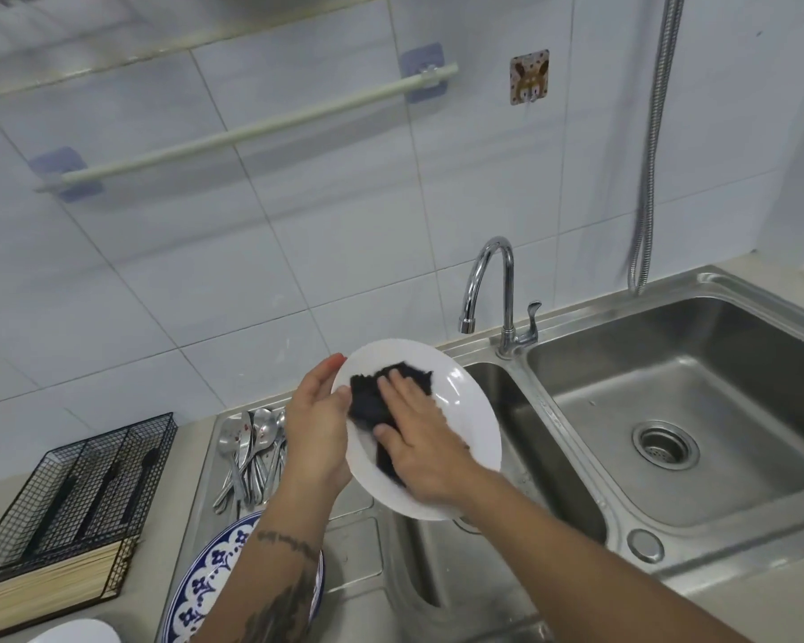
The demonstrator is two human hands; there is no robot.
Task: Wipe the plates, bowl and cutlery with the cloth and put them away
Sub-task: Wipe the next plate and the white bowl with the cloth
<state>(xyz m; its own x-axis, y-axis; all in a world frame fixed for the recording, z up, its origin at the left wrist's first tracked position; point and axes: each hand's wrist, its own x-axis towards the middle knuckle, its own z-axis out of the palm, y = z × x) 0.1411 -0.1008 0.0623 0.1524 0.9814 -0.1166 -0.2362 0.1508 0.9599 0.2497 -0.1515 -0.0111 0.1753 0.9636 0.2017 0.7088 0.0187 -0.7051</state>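
- Currently your left hand grips the white plate at its left rim, thumb curled over the near edge, fingertips showing past the top edge.
- Plate is tilted up toward you, held in the air over the small left sink basin, touching nothing else.
- Your right hand lies flat on the plate's face, fingers straight, pressing the dark cloth against it. Cloth sits under the palm and spills out to the left, toward your left thumb.
- Spoons lie in a pile on the steel drainboard, just left of your left wrist.
- Blue-patterned plate lies on the drainboard under your left forearm.
- Black wire cutlery basket stands on the counter, further left.
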